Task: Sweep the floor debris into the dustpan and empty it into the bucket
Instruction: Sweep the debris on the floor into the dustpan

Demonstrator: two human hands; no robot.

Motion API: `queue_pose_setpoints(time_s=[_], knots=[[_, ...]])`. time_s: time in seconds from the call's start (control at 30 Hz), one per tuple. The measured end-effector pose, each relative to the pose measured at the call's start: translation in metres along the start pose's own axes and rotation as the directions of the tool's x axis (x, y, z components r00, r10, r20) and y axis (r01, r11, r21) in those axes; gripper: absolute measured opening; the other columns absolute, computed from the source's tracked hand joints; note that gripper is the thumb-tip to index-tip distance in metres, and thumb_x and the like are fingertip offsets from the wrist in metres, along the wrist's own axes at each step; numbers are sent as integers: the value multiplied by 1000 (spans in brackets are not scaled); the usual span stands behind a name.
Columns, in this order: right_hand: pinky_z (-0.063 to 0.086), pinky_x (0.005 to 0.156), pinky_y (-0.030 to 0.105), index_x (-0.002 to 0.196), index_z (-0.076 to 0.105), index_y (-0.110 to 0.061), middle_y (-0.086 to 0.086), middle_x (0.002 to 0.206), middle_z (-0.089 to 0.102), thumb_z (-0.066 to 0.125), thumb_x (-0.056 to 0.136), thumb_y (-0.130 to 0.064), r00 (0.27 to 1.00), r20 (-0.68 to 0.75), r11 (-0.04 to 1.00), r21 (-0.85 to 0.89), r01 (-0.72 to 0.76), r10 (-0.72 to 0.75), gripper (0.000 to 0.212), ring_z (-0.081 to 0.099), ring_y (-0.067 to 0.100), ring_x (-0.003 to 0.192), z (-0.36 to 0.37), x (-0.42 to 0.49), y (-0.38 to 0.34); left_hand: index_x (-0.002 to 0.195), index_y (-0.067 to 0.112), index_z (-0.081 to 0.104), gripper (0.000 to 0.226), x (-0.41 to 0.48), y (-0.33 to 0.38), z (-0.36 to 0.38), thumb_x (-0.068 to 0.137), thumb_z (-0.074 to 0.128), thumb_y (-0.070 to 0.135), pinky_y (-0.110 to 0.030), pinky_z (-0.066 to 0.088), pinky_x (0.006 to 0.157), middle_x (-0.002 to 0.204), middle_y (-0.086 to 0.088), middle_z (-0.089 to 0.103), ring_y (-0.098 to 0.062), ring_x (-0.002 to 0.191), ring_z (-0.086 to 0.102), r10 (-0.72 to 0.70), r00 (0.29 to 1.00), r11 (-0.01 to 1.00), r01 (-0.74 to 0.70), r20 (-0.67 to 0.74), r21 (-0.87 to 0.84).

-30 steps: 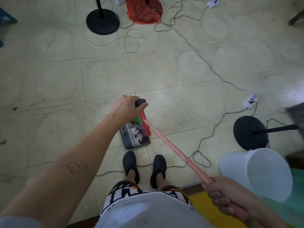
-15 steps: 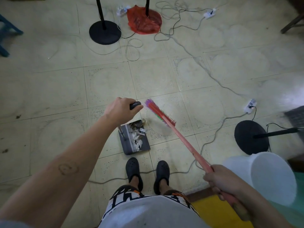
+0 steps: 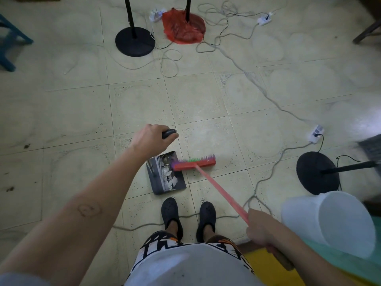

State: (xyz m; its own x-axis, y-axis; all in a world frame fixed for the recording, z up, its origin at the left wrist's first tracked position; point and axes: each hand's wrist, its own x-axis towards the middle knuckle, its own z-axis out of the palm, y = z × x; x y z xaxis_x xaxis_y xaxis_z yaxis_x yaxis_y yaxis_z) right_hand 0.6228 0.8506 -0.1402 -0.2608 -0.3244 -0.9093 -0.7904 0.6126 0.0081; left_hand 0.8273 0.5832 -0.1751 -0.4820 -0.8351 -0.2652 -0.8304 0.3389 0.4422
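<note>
A dark grey dustpan (image 3: 158, 187) lies on the tiled floor just ahead of my feet, with white and grey scraps of debris (image 3: 170, 177) inside. My left hand (image 3: 151, 138) grips the black top of the dustpan's upright handle (image 3: 169, 133). My right hand (image 3: 262, 229) grips the red broom handle (image 3: 218, 190) low at the right. The red broom head (image 3: 194, 163) with green and purple bristles sits at the dustpan's right open edge. A translucent white bucket (image 3: 332, 220) stands tilted at the right, its mouth facing me.
Grey cables (image 3: 266, 96) snake across the floor, one running behind my black shoes (image 3: 171, 214). Black round stand bases sit at the right (image 3: 316, 172) and far middle (image 3: 135, 41). A red plastic bag (image 3: 183, 26) covers another base. Power strips (image 3: 315, 132) lie nearby.
The broom head was lifted out of the dustpan, swung forward and up, and now has come back down with its head sideways at the pan's right edge. My left hand stayed on the handle.
</note>
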Motion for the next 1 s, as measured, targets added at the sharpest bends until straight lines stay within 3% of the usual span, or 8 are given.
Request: queue_pose_setpoints(time_s=[0.1,0.4,0.5,0.6,0.77,1.0], knots=[[42,41,21,103,44,-11,2,87,51,40,92,-8,998,60,999,22,-33,32,12,50,15,55,4,-15,8,76,21,57,39,0,-9,-3,94,48,55,-25,35,49,67,-1,58,-21,61,55,-8,1000,1000,8,9,9],[55,52,33,92,47,-15,8,89,60,42,89,-12,997,-3,992,104,-71,72,7,57,20,58,-2,-32,33,71,18,49,48,6,-17,-14,90,49,62,-27,36,54,66,-2,54,-21,65,53,-33,989,998,25,146,56],[54,49,28,91,49,-15,8,88,60,48,90,-15,997,-36,985,158,-63,69,1,58,19,57,-12,-36,44,75,14,53,52,7,-21,-17,89,50,65,-29,39,59,68,-4,54,-24,70,56,-67,981,997,57,181,58],[53,49,26,90,51,-13,9,84,59,55,87,-15,994,-69,969,240,-62,81,6,57,20,56,-21,-33,48,85,10,56,56,3,-30,-28,90,47,65,-29,40,60,75,-8,57,-27,74,57,-96,987,990,81,128,117],[42,39,22,88,49,-6,8,71,52,51,90,-9,990,-116,947,319,-36,77,4,47,15,46,-28,-13,26,75,14,52,62,-6,-44,-59,83,45,75,-29,42,59,72,-5,55,-26,72,58,-210,977,957,200,25,209],[44,42,24,99,53,2,11,71,52,54,90,-10,991,-92,883,467,-41,94,15,46,15,47,-36,16,10,68,12,60,59,-30,-61,-86,86,49,67,-23,39,49,61,-5,59,-21,56,55,-256,949,923,297,-185,244]])
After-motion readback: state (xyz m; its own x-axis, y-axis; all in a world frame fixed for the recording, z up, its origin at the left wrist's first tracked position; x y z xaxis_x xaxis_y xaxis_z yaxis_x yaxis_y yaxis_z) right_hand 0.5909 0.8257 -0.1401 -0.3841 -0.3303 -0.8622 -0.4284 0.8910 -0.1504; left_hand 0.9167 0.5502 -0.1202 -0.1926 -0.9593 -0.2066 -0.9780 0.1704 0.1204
